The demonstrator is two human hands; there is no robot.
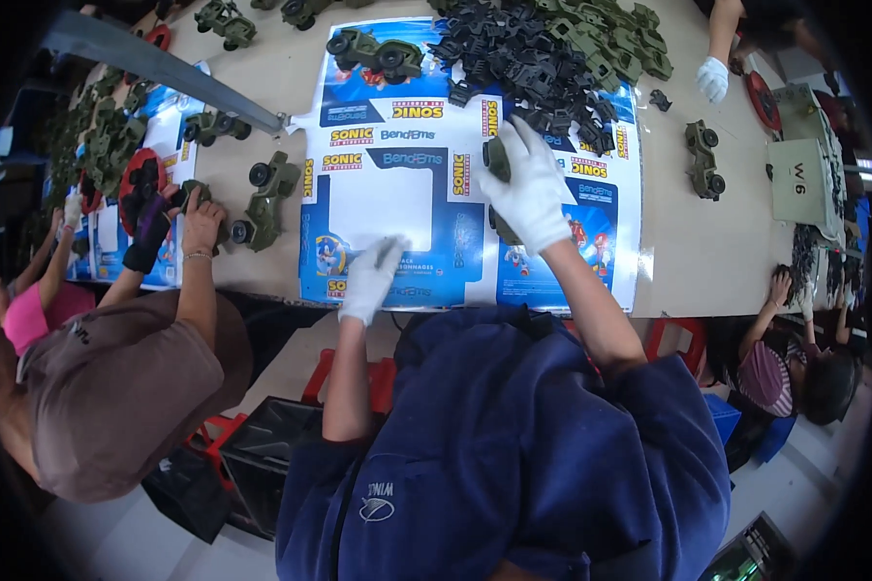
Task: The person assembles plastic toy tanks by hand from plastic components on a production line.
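The right hand (528, 189), in a white fabric glove, is clasped over the middle of an olive-green plastic toy vehicle with black wheels (498, 162), the thumb lying across it on the left and the fingers beyond; the vehicle's far end shows above the thumb and more green shows below, beside the palm. This vehicle is over the right half of a glossy blue-and-white printed sheet with cartoon figures (378, 205). The left hand (368, 281), gloved the same way, lies on the sheet's near edge, lower and to the left, its fingers extended and slightly apart. On the sheet's far left part stands another olive-green vehicle with dark wheels (373, 56); at its far right is a heap of small black plastic parts (523, 63), with a pile of olive-green plastic bodies (615, 44) just beyond. The sheet lies on a pale beige tabletop (673, 261), where one green vehicle (264, 198) rests to its left and another (704, 160) to its right. Farther left, a co-worker in a brown shirt (131, 387) has both hands at a green piece; at the upper right hangs another person's white-gloved hand (713, 79).
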